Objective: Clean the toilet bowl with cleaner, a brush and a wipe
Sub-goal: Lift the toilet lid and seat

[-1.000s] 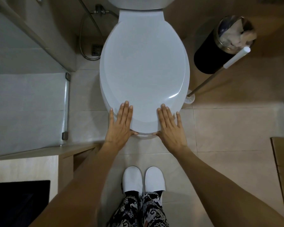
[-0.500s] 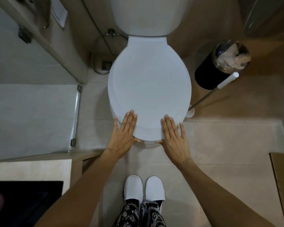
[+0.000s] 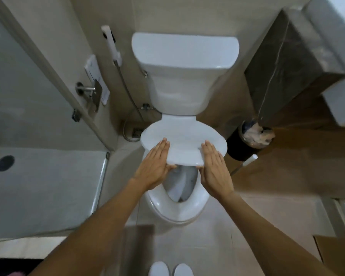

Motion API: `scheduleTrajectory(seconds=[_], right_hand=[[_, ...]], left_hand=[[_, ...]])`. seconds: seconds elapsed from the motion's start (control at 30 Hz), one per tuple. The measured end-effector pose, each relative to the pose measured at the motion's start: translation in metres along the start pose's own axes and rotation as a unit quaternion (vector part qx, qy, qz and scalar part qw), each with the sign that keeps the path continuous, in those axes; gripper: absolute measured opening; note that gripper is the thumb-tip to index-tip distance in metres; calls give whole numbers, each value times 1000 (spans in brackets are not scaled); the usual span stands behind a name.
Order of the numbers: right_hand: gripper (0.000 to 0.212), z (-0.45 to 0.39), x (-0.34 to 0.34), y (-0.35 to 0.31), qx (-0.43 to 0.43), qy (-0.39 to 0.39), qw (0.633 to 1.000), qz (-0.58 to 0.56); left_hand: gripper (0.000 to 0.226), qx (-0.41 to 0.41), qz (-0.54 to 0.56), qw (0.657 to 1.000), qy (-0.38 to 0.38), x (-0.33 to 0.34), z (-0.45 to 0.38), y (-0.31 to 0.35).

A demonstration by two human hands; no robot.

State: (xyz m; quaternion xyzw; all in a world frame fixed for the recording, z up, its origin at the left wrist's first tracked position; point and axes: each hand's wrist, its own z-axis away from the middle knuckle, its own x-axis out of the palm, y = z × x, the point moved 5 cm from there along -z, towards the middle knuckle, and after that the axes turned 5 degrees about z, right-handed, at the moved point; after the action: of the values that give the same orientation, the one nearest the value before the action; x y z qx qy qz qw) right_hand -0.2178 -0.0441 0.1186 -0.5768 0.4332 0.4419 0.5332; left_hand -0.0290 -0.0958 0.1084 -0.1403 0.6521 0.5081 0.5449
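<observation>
The white toilet lid (image 3: 183, 140) is raised partway off the seat (image 3: 179, 208), so the front of the bowl (image 3: 179, 186) shows beneath it. My left hand (image 3: 153, 168) holds the lid's front left edge, fingers flat on top and thumb underneath. My right hand (image 3: 213, 172) holds the front right edge the same way. The white handle of a toilet brush (image 3: 251, 157) pokes up to the right of the bowl. No cleaner bottle or wipe is in sight.
The cistern (image 3: 183, 62) stands behind the lid. A black bin (image 3: 237, 148) with crumpled paper sits at the right, under a dark counter (image 3: 291, 62). A bidet sprayer (image 3: 111, 42) hangs on the left wall beside the shower glass (image 3: 102, 182). A cardboard box (image 3: 337, 253) lies at the lower right.
Both hands have lifted the lid's front edge off the seat, exposing the bowl. The view has tilted up to take in the cistern.
</observation>
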Motion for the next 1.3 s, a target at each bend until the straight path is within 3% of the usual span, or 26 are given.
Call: scheduleTrajectory(seconds=[0.07, 0.2, 0.33, 0.7, 0.97, 1.3], right_hand=[[63, -25, -21, -1, -1, 9, 1000, 0], [64, -73, -57, 0, 7, 19, 1000, 9], [60, -122, -82, 7, 37, 16, 999, -2], [55, -256, -119, 27, 75, 16, 995, -56], [58, -279, -121, 44, 11, 26, 1000, -7], [58, -302, -117, 51, 10, 0, 1000, 7]], left_hand=[[104, -10, 1, 1000, 9, -26, -20, 3], [77, -41, 4, 999, 25, -70, -55, 11], [67, -54, 3, 998, 40, -107, -92, 18], [66, -34, -30, 997, 62, -171, -181, 3], [68, -56, -43, 996, 59, -187, -223, -5], [66, -64, -100, 991, 54, -195, -254, -20]])
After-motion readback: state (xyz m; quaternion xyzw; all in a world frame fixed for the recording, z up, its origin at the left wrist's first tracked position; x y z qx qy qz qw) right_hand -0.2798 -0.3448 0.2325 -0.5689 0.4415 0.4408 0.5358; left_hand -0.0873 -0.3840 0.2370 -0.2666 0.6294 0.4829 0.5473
